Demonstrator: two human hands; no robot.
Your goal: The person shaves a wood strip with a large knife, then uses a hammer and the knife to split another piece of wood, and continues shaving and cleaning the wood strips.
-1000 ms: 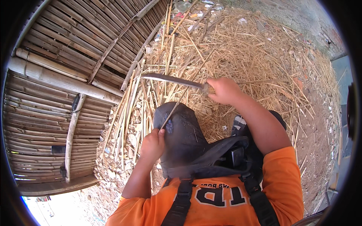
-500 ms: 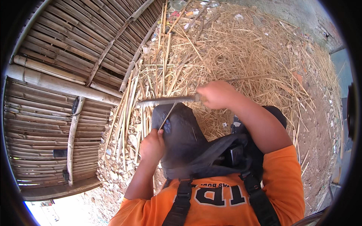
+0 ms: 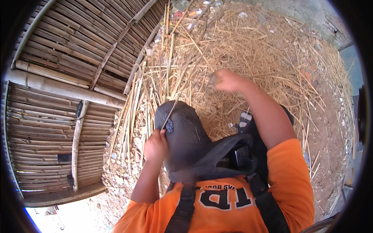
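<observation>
My left hand (image 3: 156, 145) is closed around a thin wooden strip (image 3: 169, 113) beside my left knee. The strip slants up across the dark trouser knee (image 3: 180, 116) and runs on over the straw beyond it. Farther out and to the right, my right hand (image 3: 229, 80) is closed on the handle of a long-bladed knife (image 3: 213, 79). Only a blurred bit of the knife shows by the fingers; its blade cannot be made out against the straw.
Straw and shavings (image 3: 252, 50) cover the ground ahead. Long split strips (image 3: 126, 128) lie to the left, beside a slatted bamboo wall (image 3: 42, 136). A concrete wall (image 3: 303, 15) stands at the far right. My sandalled foot (image 3: 244, 120) shows near the right knee.
My right hand has moved up and slightly right, taking the knife off the strip above the left knee, where its blade lay crosswise. The left hand stays nearly in place.
</observation>
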